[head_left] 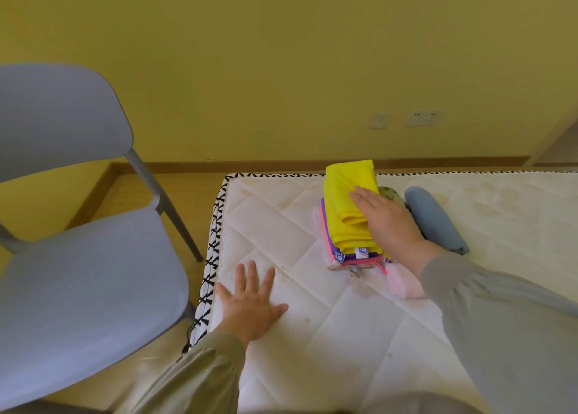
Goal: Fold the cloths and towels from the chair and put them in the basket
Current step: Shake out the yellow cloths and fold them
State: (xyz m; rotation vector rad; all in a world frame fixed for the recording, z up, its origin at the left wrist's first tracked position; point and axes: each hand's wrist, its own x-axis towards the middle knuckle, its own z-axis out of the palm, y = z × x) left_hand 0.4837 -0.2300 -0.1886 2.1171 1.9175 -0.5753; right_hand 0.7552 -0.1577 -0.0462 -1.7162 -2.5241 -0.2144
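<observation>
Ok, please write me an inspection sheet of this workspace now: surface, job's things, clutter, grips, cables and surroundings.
Surface: white quilted mattress, black-and-white patterned edge, some stains.
Job's things: stack of folded cloths, yellow microfibre cloth on top; pale blue plastic chair at left; basket not in view.
Clutter: blue rolled fabric and grey-green bundle beside the stack.
Grips: left hand open, flat on the mattress; right hand open, resting on the yellow cloth.
Cables: nothing seen.
Surroundings: yellow wall, wall sockets, wooden floor.
</observation>
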